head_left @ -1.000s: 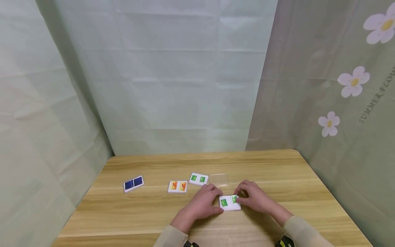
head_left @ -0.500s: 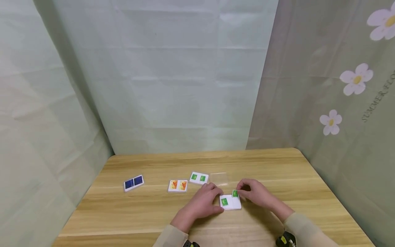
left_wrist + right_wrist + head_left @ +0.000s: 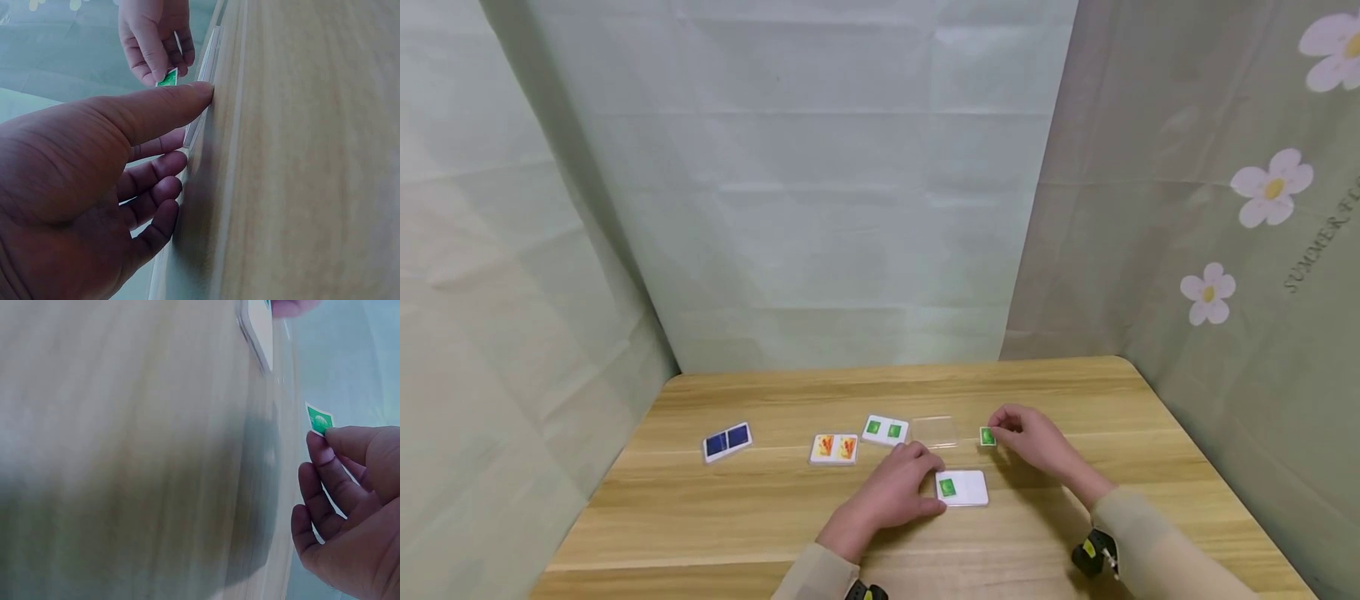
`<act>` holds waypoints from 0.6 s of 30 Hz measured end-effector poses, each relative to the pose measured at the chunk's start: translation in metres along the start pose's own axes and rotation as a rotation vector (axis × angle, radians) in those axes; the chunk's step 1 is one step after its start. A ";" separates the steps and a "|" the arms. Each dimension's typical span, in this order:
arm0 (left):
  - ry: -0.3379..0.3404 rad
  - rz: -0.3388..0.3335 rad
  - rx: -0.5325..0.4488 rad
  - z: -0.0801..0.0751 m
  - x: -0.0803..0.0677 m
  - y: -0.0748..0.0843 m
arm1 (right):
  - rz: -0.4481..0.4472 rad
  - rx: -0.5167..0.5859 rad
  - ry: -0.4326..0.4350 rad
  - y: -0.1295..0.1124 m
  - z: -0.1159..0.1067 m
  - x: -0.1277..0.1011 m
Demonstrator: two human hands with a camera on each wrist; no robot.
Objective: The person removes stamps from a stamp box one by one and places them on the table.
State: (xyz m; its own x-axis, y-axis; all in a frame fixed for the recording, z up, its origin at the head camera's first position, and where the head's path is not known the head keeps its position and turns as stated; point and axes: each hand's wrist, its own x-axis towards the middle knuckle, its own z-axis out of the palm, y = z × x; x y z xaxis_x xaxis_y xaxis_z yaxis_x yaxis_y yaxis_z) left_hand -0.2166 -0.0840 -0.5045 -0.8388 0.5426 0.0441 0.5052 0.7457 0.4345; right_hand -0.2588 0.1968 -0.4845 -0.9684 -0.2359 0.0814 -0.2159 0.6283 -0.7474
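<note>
In the head view my right hand [image 3: 1033, 446] pinches a small green picture square [image 3: 988, 437] between thumb and forefinger, raised off the table. The right wrist view shows this green square [image 3: 320, 420] at the fingertips. My left hand [image 3: 898, 492] grips the left end of a white rectangular card block [image 3: 970, 488], thumb at the near edge and fingers at the far side. One green square [image 3: 947, 487] lies on the block's left half; its right half is plain white. In the left wrist view the block's edge [image 3: 212, 59] shows beyond my thumb.
A clear plastic lid or tray [image 3: 934, 432] lies behind the block. To its left are a white card with two green squares [image 3: 886, 429], one with two orange pictures [image 3: 834, 448] and one with two dark blue squares [image 3: 727, 442]. The wooden table [image 3: 647, 517] meets hanging cloth behind.
My right hand has lifted the green square off the white block's right half and carried it away to the back right. My left hand keeps its grip on the block.
</note>
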 end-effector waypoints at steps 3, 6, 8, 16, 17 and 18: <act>0.000 0.001 0.002 0.000 0.000 0.000 | 0.008 -0.006 0.017 0.004 -0.004 0.006; -0.004 0.000 0.004 0.000 -0.001 0.001 | -0.002 -0.021 0.036 0.010 -0.006 0.013; -0.008 -0.001 0.003 0.000 -0.001 0.001 | 0.008 -0.025 0.050 0.014 -0.008 0.017; -0.006 -0.005 -0.006 -0.001 0.000 0.001 | 0.030 -0.018 0.061 0.024 -0.007 0.031; -0.005 -0.005 -0.006 -0.001 0.000 0.001 | 0.034 -0.016 0.063 0.025 -0.007 0.032; -0.005 -0.005 -0.006 -0.002 0.000 0.001 | 0.039 -0.016 0.064 0.026 -0.006 0.033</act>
State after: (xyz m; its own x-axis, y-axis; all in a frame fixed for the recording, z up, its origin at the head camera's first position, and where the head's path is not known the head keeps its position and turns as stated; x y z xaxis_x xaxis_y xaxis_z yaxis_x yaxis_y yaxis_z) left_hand -0.2162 -0.0837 -0.5025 -0.8404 0.5406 0.0376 0.4997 0.7463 0.4398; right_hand -0.2969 0.2098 -0.4972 -0.9819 -0.1640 0.0949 -0.1797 0.6479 -0.7402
